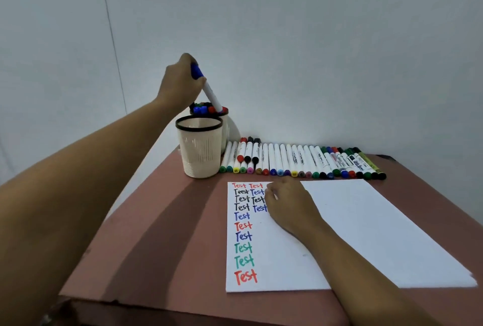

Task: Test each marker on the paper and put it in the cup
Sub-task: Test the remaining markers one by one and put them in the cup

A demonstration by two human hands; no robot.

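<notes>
Blue-capped marker (pixel 211 95) is gripped at its cap end by the left hand (pixel 180 82), fingers curled round it, arm reached out over the far left of the table (pixel 156 221). The marker is held tilted, cap up and to the left, white barrel slanting down to the right, with the lower end at the rim of the rear cup (pixel 226 129). Whether that end is already inside the rim or just touching it cannot be told. The rear cup is packed with stored markers (pixel 201 109), with blue, red and dark caps seen at the top. A front cup (pixel 200 150), cream with a black rim, is set just in front of the rear one and partly hides it; its contents are not visible. The right hand (pixel 287 202) is rested knuckles-up on the paper (pixel 366 221), fingers curled under near the second column of writing; whether anything is pinched cannot be told. "Test" is written on the left part of the paper many times in red, black, blue and green; the right part is blank. A row of markers (pixel 300 162) is laid side by side between the paper's far edge and the wall (pixel 313 38), coloured caps toward the paper, with three shorter ones lying on top near the left end.
</notes>
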